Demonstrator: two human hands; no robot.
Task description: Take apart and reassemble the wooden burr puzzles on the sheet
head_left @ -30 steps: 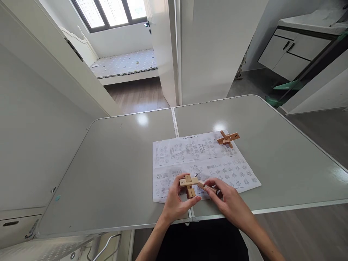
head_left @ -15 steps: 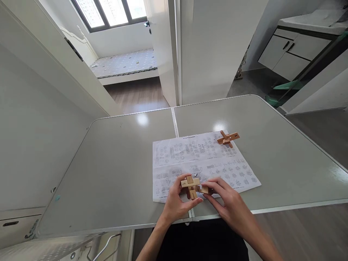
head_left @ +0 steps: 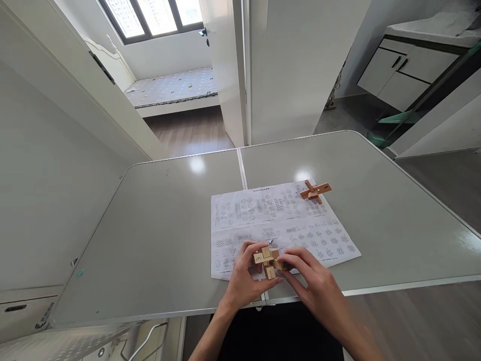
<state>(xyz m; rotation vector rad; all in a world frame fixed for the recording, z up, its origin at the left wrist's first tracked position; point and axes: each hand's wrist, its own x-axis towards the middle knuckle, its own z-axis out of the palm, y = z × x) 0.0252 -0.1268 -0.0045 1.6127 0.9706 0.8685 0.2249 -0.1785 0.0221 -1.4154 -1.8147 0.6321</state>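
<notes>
- While the left hand (head_left: 243, 282) gripped the puzzle (head_left: 266, 259) from the left, the right hand (head_left: 313, 283) pinched its right side, just above the sheet (head_left: 311, 233).
- Puzzle: wooden, judged light, stiff and smooth; loose bars might slip, so it was best held at the crossing.
- Surface (head_left: 161, 240): grey, glossy; second puzzle (head_left: 314, 191) lay on the sheet's far corner; a bedroom doorway stood beyond.

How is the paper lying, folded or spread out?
Spread out. The paper lies open on the table, with a crease across its middle and drawings showing.
</notes>
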